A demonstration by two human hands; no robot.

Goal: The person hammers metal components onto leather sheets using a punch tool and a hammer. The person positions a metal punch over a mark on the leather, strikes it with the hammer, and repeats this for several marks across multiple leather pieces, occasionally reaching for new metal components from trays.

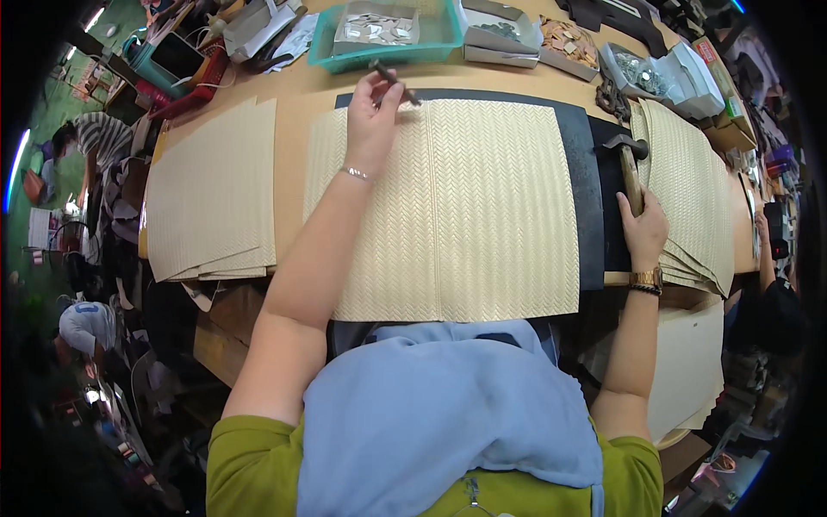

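Note:
A cream woven-textured sheet [493, 215] with a vertical seam lies in front of me on a dark mat [587, 267]. My left hand [372, 112] is closed on a short dark metal tool [401, 90] above the sheet's top edge; the tool's tip is near the seam. At the right, my right hand [644, 226] grips the wooden handle of a hammer [631, 177], its metal head [629, 146] over a black pad [613, 241] beside the sheet.
Sheet stacks [211, 189] [689, 181] flank the mat. Along the table's back are a teal tray [441, 41], boxes of small pieces [564, 52], a dark chain-like bundle [610, 99] and a red tray [188, 90]. Other people [95, 142] [90, 327] [771, 293] are at both sides.

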